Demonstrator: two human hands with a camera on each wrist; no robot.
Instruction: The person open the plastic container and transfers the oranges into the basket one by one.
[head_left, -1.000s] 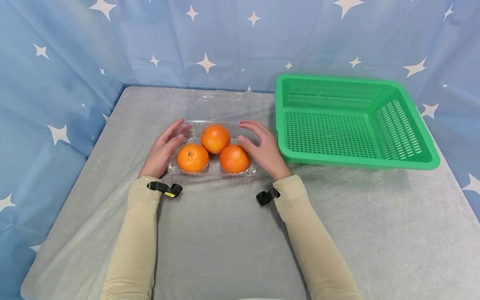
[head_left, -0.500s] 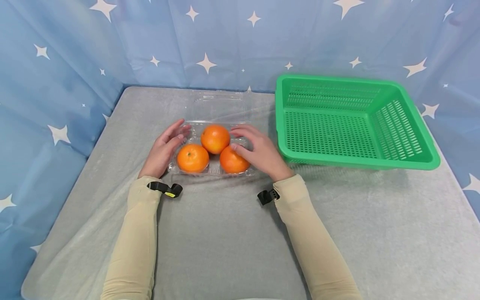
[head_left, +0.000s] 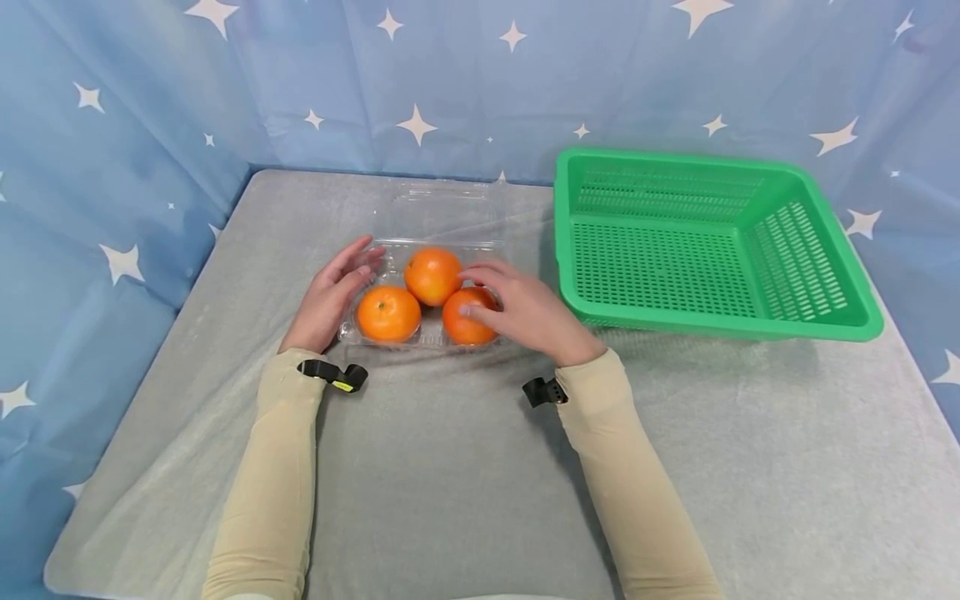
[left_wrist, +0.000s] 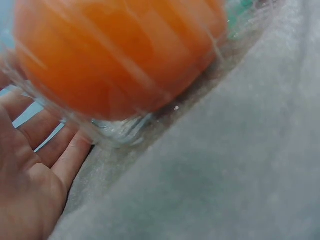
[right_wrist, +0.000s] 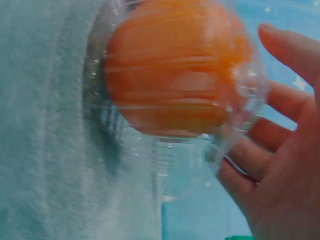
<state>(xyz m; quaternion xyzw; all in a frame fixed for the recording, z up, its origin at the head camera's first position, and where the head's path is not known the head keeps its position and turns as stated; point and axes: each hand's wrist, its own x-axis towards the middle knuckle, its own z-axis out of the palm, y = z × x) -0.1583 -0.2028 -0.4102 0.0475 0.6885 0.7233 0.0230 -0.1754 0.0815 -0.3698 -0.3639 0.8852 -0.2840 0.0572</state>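
A clear plastic clamshell box (head_left: 432,332) holds three oranges, its lid (head_left: 442,217) folded back behind it. The left orange (head_left: 388,314) shows a green stem spot; the rear orange (head_left: 433,277) and right orange (head_left: 467,320) lie against each other. At the box's left end is my left hand (head_left: 330,292), fingers extended along the wall; the left wrist view has this hand (left_wrist: 30,170) beside an orange behind clear plastic. Over the right orange reaches my right hand (head_left: 528,310), thumb and fingers spread. In the right wrist view its thumb (right_wrist: 290,47) stands apart from the orange (right_wrist: 170,70).
A green perforated basket (head_left: 720,323) stands to the right of the box, at the back of the table. Grey cloth (head_left: 435,467) covers the table. Blue curtains (head_left: 465,83) with white stars hang behind and at the left.
My right hand has moved from the box's right end leftward and in over the right orange. The left hand keeps its place, and the box and oranges stay put.
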